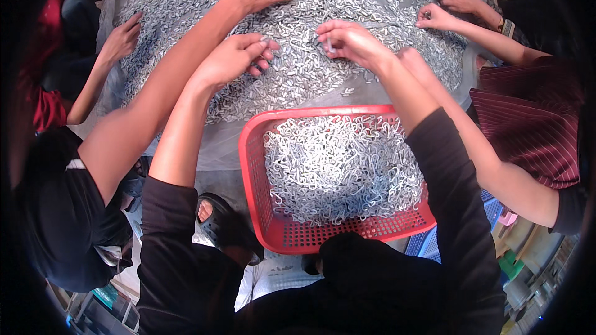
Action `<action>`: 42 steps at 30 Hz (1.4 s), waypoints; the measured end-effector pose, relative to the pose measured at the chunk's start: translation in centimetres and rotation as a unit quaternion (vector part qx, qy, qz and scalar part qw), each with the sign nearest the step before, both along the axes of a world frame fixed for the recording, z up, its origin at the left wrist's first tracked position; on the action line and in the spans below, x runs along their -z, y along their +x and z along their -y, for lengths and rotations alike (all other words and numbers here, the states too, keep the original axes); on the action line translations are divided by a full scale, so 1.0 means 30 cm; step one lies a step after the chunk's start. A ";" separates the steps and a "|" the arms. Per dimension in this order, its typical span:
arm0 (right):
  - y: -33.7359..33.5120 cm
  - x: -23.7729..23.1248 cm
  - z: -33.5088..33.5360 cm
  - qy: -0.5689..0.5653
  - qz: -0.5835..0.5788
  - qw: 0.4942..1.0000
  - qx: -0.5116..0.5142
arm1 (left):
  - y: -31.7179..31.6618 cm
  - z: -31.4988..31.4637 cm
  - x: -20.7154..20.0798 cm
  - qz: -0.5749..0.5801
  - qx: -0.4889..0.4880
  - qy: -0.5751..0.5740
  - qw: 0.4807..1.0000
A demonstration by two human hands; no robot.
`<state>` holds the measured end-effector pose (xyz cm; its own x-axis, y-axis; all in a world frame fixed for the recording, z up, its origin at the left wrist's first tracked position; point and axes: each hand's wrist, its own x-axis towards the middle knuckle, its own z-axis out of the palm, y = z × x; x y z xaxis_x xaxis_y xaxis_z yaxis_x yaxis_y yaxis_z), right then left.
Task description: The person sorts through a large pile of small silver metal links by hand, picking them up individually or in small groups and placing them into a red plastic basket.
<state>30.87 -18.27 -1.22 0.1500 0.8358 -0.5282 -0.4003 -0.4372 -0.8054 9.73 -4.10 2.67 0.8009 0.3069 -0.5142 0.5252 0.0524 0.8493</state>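
Over a wide heap of small silver metal pieces [310, 74], my left hand [233, 62] hovers with fingers curled and thumb against them; whatever it pinches is too small to make out. To its right, my right hand [354, 43] is closed, with a small pale metal piece [329, 43] showing at the fingers. Directly below both hands, a red perforated plastic basket [248, 180] holds a pile of silver S-shaped metal hooks [335, 167]. My right forearm crosses above the basket's far right corner.
A co-worker's arm [180, 68] reaches past my left arm to the heap; another arm [490, 161] comes in beside my right. More hands [121, 40] work at the left and right edges [459, 0]. A blue crate [428, 242] stands beneath the basket; a sandalled foot [214, 214] is left of it.
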 end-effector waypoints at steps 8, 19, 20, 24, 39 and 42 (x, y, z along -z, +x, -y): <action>-0.047 0.050 -0.163 -0.035 -0.045 0.998 -0.026 | -0.074 0.011 -0.006 0.146 -0.215 -0.349 0.900; -0.049 0.083 -0.143 0.029 0.388 0.918 -0.083 | 0.071 0.108 0.071 0.013 -0.017 0.186 0.982; -0.032 0.084 -0.131 0.072 0.349 0.933 -0.050 | 0.094 0.129 0.071 0.018 0.018 0.282 0.959; 0.033 -0.056 -0.024 -0.027 0.143 0.989 -0.026 | 0.182 0.193 0.069 -0.025 0.057 0.441 0.895; -0.063 0.055 -0.190 0.002 0.297 0.948 -0.111 | -0.088 0.051 -0.033 0.188 -0.286 -0.328 0.880; -0.138 0.100 -0.274 -0.007 0.523 0.844 -0.121 | -0.185 0.026 0.024 0.117 -0.288 -0.272 0.911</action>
<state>26.72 -10.06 -4.22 0.3659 0.9037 -0.2225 0.6278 -0.4162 -0.6578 4.18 -4.88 1.94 0.6950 0.4616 -0.5513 0.0849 0.7087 0.7004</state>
